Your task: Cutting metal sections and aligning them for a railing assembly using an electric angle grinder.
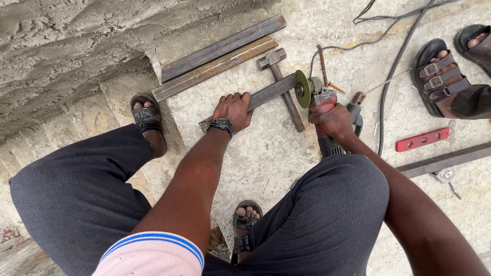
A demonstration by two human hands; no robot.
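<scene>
At the right edge of the frame, a bystander's sandalled feet (444, 76) are cut off; the right hand (332, 120) hides the red angle grinder's body (327, 102).

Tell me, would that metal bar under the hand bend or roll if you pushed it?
The metal bar looks like stiff, flat-sided steel, so it would probably slide rather than roll or flop. It likely feels heavy for its size. The left hand presses it onto the concrete beside the angle grinder, which suggests it could shift otherwise.
</scene>
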